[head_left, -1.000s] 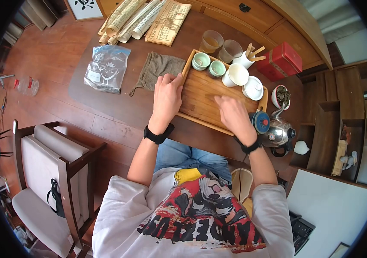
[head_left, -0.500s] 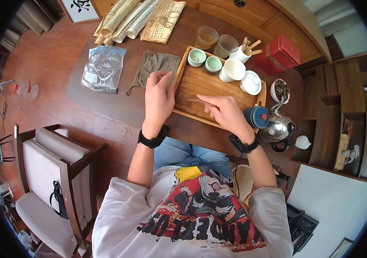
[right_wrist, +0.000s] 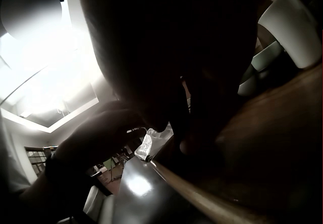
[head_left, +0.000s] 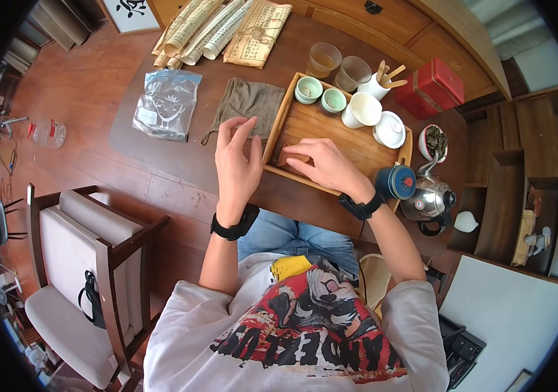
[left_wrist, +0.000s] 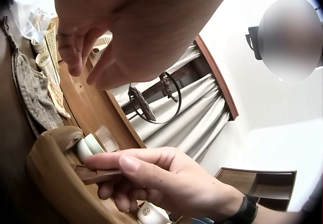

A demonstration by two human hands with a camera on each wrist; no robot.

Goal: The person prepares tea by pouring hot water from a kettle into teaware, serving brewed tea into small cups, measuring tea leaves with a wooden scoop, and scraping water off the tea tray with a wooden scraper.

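Observation:
In the head view the right hand (head_left: 328, 166) is over the near left corner of the wooden tray (head_left: 282, 124), pinching a small brown piece (head_left: 283, 157). The left wrist view shows that hand (left_wrist: 171, 176) with thumb and forefinger on the flat, dark brown piece (left_wrist: 103, 175), by the tray's rim (left_wrist: 63, 181). Raised just left of the tray, the left hand (head_left: 236, 166) has its fingers apart and loosely bent, holding nothing. The right wrist view is very dark and hides the right fingertips' details.
Two green cups (head_left: 333, 100), a white pitcher (head_left: 361, 110) and a lidded white bowl (head_left: 389, 129) line the tray's far side. A blue jar (head_left: 395, 181) and steel kettle (head_left: 426, 199) stand right. Left lie a grey cloth (head_left: 246, 104) and plastic bag (head_left: 166, 104).
The left hand has come off the tray's left rim and moved left, toward the body. From the tray's middle, the right hand has moved left with the brown piece now visible in its fingers.

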